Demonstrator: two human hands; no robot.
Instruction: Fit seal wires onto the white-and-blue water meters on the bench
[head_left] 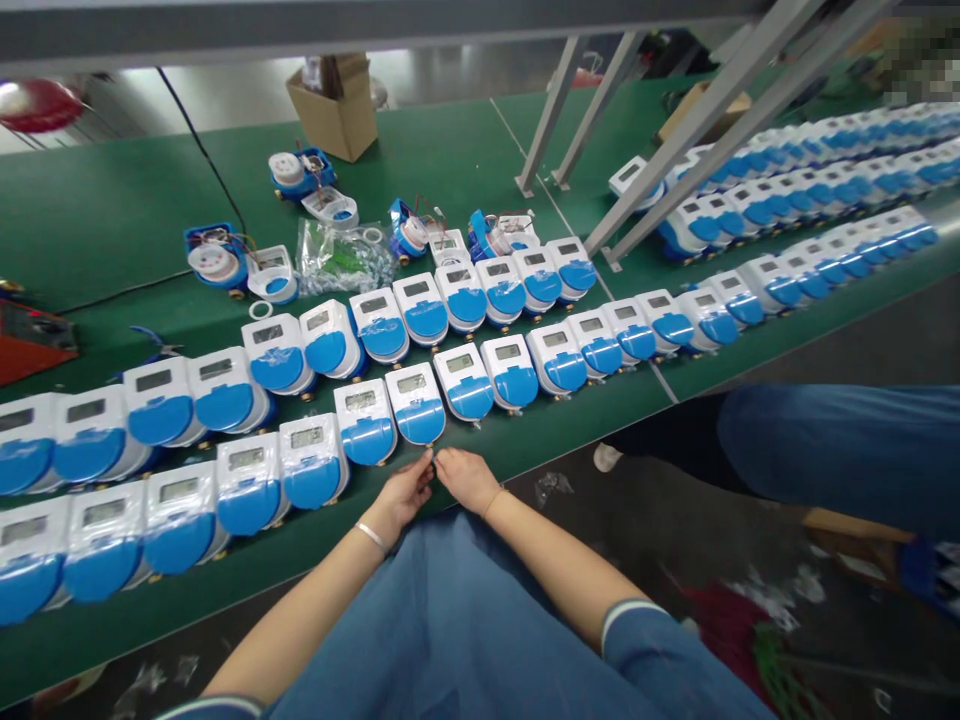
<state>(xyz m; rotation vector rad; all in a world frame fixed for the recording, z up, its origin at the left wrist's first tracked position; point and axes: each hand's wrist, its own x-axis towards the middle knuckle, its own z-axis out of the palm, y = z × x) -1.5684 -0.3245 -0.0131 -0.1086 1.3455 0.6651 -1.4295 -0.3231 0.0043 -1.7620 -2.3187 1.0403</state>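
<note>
Rows of white water meters with blue lids and small grey displays line the green bench. My left hand [407, 488] and my right hand [466, 479] meet at the bench's front edge, fingertips close together. Both are closed in a pinch. Whatever lies between the fingertips is too small or hidden to make out. Just beyond them sits the nearest water meter [418, 405], its brass fitting close to my fingertips. To its left stands another water meter [366, 425], and to its right a water meter [465, 385] with its display lit grey.
Behind the rows lie opened meters [216, 260], a clear plastic bag of small parts [341, 260] and a cardboard box [341, 110]. Metal posts [551, 115] rise from the green bench [112, 210]. An orange device [34, 340] stands at left. Another person's leg [840, 440] is at right.
</note>
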